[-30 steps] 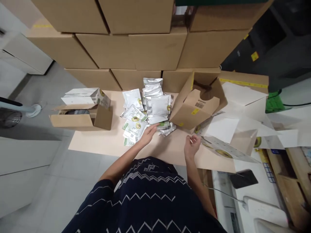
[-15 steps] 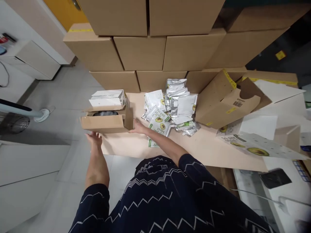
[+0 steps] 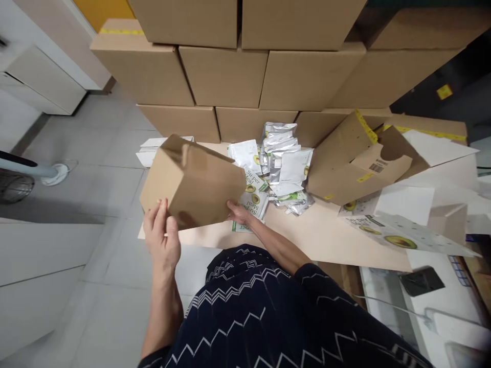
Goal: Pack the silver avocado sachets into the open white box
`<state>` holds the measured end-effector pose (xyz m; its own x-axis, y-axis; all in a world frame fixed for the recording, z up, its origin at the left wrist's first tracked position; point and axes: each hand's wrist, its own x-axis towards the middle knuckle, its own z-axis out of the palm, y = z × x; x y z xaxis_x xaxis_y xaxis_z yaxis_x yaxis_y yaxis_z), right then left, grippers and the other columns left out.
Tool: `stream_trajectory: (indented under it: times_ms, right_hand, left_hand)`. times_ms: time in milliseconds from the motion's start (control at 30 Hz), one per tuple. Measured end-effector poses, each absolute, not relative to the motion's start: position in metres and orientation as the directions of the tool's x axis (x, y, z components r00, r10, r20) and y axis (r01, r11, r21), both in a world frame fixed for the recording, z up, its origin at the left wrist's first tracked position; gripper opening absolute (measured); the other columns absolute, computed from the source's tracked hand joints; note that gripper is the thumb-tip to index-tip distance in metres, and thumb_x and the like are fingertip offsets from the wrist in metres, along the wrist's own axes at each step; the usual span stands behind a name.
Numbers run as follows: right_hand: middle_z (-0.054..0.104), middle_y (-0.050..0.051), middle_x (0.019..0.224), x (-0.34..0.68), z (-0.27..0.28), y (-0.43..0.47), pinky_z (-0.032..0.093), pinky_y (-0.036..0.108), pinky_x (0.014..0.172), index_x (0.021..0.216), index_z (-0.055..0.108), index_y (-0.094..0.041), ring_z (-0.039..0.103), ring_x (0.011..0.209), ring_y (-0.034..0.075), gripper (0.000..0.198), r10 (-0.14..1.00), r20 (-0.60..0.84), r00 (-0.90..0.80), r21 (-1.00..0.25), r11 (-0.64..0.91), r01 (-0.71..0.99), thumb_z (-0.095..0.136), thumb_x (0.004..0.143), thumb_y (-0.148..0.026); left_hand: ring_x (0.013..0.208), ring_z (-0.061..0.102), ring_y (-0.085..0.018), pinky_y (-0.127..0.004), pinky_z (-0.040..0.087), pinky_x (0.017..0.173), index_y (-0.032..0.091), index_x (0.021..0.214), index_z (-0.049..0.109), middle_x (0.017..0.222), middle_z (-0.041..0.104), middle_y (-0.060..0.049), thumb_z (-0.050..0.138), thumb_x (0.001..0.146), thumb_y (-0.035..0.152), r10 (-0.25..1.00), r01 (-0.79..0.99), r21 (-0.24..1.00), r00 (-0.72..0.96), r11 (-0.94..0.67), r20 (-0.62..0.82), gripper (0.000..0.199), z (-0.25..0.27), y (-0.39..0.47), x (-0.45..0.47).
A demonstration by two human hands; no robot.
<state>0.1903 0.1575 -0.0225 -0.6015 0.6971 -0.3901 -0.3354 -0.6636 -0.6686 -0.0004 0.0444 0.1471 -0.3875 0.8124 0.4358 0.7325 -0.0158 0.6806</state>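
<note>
I hold a small brown cardboard box [image 3: 194,181] lifted off the table and tilted, its plain underside turned toward me. My left hand [image 3: 161,240] grips its lower left corner. My right hand [image 3: 238,212] holds its lower right edge, just above a white and green avocado pouch [image 3: 251,202]. A heap of silver and white pouches [image 3: 282,163] lies to the right of the box. Behind the box a white carton [image 3: 151,151] lies flat on the table's far left edge.
Stacked brown cartons [image 3: 226,76] wall off the back of the beige table [image 3: 318,237]. An open brown carton [image 3: 356,163] lies on its side at the right, with flat white and avocado-printed sheets [image 3: 406,225] beside it. A fan base [image 3: 53,171] stands on the floor at left.
Both hands moved from the pouches to the small brown box at left, then picked it up and tipped it toward me. The view has swung left.
</note>
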Motion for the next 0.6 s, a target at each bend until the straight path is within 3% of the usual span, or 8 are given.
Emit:
stream_trajectory:
  times_ms: [67, 133, 300, 400, 500, 600]
  right_hand:
    - [0.068, 0.013, 0.126, 0.197, -0.011, 0.146, 0.054, 0.057, 0.094, 0.133, 0.053, -0.024, 0.060, 0.123, 0.030, 0.078, 0.669, -0.356, -0.653, -0.565, -0.711, -0.420, 0.061, 0.076, -0.077]
    - [0.068, 0.012, 0.124, 0.202, 0.005, 0.142, 0.053, 0.053, 0.097, 0.135, 0.052, -0.024, 0.060, 0.123, 0.027, 0.080, 0.671, -0.313, -0.672, -0.482, -0.722, -0.497, 0.040, 0.083, -0.084]
    - [0.071, 0.010, 0.119, 0.222, 0.045, 0.148, 0.052, 0.046, 0.102, 0.135, 0.055, -0.024, 0.061, 0.122, 0.024, 0.096, 0.708, -0.298, -0.641, -0.403, -0.702, -0.588, 0.004, 0.083, -0.086]
    - [0.072, 0.011, 0.113, 0.236, 0.068, 0.149, 0.052, 0.047, 0.101, 0.132, 0.058, -0.022, 0.061, 0.121, 0.027, 0.098, 0.735, -0.327, -0.594, -0.437, -0.675, -0.594, 0.006, 0.081, -0.089]
    - [0.073, 0.011, 0.106, 0.246, 0.090, 0.150, 0.053, 0.048, 0.098, 0.128, 0.060, -0.022, 0.062, 0.118, 0.029, 0.097, 0.762, -0.311, -0.568, -0.461, -0.644, -0.611, 0.009, 0.081, -0.089]
    - [0.073, 0.009, 0.103, 0.251, 0.109, 0.151, 0.055, 0.047, 0.095, 0.126, 0.060, -0.022, 0.063, 0.115, 0.028, 0.095, 0.788, -0.275, -0.551, -0.459, -0.611, -0.645, 0.007, 0.083, -0.087]
  left_hand:
    - [0.139, 0.045, -0.028, -0.050, 0.026, 0.121, 0.024, 0.142, 0.053, 0.142, 0.057, -0.008, 0.056, 0.093, 0.042, 0.826, 0.858, 0.498, -0.186, -0.127, 0.532, 0.052, 0.198, 0.059, 0.031]
    - [0.138, 0.046, -0.030, -0.050, 0.031, 0.118, 0.022, 0.142, 0.051, 0.140, 0.059, -0.008, 0.058, 0.092, 0.040, 0.801, 0.880, 0.409, -0.057, -0.242, 0.597, 0.053, 0.234, 0.085, 0.060]
    - [0.134, 0.053, -0.026, -0.049, 0.038, 0.114, 0.017, 0.118, 0.065, 0.131, 0.064, -0.007, 0.048, 0.098, 0.043, 0.817, 0.758, 0.405, 0.282, -0.511, 0.503, 0.037, 0.262, 0.183, 0.130]
    - [0.140, 0.044, -0.034, -0.064, 0.039, 0.103, 0.006, 0.105, 0.065, 0.133, 0.059, -0.007, 0.030, 0.100, 0.045, 0.811, 0.720, 0.431, 0.318, -0.543, 0.490, 0.052, 0.259, 0.231, 0.161]
    - [0.141, 0.033, -0.036, -0.069, 0.039, 0.087, 0.003, 0.093, 0.064, 0.137, 0.052, -0.002, -0.001, 0.091, 0.039, 0.846, 0.765, 0.412, 0.314, -0.495, 0.431, 0.074, 0.253, 0.266, 0.168]
    - [0.136, 0.034, -0.040, -0.069, 0.040, 0.079, 0.002, 0.078, 0.061, 0.134, 0.054, -0.003, 0.002, 0.087, 0.041, 0.872, 0.783, 0.461, 0.203, -0.418, 0.446, 0.071, 0.251, 0.293, 0.141]
